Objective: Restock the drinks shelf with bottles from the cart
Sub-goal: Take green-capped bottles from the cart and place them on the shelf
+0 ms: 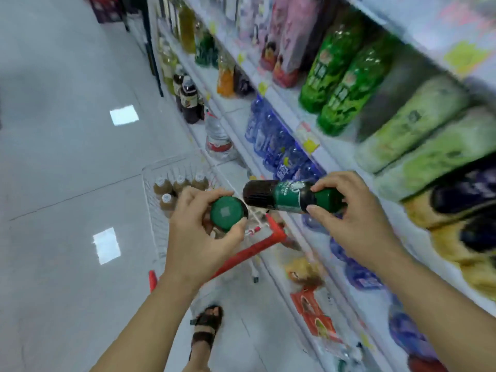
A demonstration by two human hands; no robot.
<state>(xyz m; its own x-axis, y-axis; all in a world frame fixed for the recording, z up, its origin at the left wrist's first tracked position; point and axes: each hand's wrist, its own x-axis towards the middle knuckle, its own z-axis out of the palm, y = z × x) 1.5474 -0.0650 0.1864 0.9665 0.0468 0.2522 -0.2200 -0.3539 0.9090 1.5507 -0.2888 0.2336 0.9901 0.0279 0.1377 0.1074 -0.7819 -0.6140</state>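
My left hand grips a dark bottle from above, and its green cap faces the camera. My right hand holds a second dark bottle with a green label on its side, base pointing left, in front of the drinks shelf. Both bottles hover above the wire cart with its red handle. Several brown bottles with pale caps stand in the cart.
The shelves on the right carry blue water bottles, green bottles, pale green packs and orange drinks. A large clear water bottle stands on the bottom shelf. My sandalled foot is on the grey tile floor.
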